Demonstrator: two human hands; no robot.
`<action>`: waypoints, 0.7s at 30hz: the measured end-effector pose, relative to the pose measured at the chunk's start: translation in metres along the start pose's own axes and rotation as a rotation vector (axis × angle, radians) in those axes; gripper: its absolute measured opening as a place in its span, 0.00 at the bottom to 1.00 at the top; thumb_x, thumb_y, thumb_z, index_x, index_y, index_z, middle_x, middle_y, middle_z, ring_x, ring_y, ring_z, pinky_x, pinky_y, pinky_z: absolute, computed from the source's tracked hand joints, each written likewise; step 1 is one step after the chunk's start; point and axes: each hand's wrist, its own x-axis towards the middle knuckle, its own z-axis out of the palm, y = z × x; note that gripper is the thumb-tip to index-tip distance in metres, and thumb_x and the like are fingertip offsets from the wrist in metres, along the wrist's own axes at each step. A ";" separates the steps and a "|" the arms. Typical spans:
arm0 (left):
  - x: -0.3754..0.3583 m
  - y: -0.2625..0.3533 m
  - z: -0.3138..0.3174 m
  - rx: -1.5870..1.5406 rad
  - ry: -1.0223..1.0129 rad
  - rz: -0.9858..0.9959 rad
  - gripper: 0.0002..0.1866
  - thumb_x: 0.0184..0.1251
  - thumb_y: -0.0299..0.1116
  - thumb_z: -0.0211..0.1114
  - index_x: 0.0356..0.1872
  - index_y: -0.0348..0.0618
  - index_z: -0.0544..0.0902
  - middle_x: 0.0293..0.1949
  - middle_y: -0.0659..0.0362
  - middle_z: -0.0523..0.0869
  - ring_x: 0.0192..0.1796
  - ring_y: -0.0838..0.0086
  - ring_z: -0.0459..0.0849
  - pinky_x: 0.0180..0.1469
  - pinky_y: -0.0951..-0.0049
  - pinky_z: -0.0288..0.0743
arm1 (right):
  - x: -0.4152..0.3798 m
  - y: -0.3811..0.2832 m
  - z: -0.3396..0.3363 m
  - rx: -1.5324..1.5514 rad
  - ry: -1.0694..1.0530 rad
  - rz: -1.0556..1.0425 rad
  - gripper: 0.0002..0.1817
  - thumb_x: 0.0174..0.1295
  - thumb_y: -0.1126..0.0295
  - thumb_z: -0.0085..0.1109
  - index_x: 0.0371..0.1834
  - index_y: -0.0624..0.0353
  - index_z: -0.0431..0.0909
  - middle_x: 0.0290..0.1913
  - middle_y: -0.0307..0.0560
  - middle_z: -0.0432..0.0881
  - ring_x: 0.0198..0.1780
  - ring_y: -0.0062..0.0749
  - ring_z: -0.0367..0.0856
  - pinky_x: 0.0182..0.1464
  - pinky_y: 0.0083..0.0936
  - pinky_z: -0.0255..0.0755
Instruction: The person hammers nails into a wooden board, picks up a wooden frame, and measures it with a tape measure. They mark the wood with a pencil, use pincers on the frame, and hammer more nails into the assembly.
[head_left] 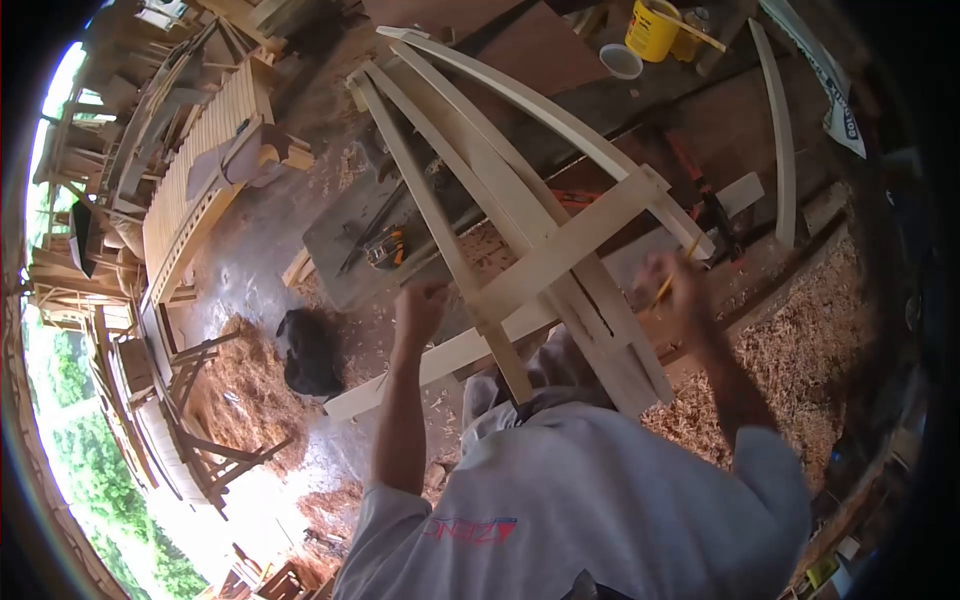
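Note:
A frame of long, curved pale wooden strips (440, 215) lies in front of my body, its narrow end away from me. A flat wooden crosspiece (570, 240) lies over the strips, and a longer board (450, 355) passes beneath them nearer to me. My right hand (675, 282) is closed round a yellow pencil (664, 290), just right of the frame's near part. My left hand (422, 305) is closed beside the left strip; what it holds, if anything, is hidden.
A yellow bucket (652, 30) stands at the back beside a white lid (621, 62). A yellow-black tool (386, 248) lies left of the frame. Red clamps (690, 165) lie to the right. Shavings (790, 330) cover the floor, and a slatted wooden piece (205, 165) stands at left.

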 end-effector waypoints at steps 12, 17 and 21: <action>0.024 -0.012 0.057 -0.814 -0.373 -0.015 0.13 0.66 0.24 0.60 0.49 0.34 0.85 0.42 0.59 0.89 0.44 0.75 0.86 0.50 0.73 0.79 | -0.123 -0.031 0.050 -0.455 -0.035 0.401 0.65 0.39 0.49 0.83 0.73 0.69 0.50 0.63 0.71 0.67 0.66 0.65 0.67 0.67 0.53 0.63; 0.022 -0.018 0.056 -1.196 -0.435 -0.014 0.20 0.75 0.34 0.59 0.61 0.33 0.78 0.54 0.58 0.85 0.55 0.74 0.82 0.58 0.70 0.75 | -0.119 -0.044 0.054 -0.571 -0.107 0.406 0.65 0.37 0.52 0.83 0.73 0.69 0.48 0.64 0.72 0.66 0.66 0.65 0.66 0.67 0.53 0.61; 0.023 0.009 0.052 -1.278 -0.369 -0.061 0.22 0.77 0.40 0.59 0.63 0.34 0.74 0.59 0.56 0.81 0.61 0.74 0.78 0.60 0.68 0.74 | -0.118 -0.037 0.054 -0.586 -0.060 0.388 0.61 0.38 0.58 0.81 0.73 0.69 0.50 0.64 0.71 0.66 0.66 0.66 0.66 0.67 0.54 0.62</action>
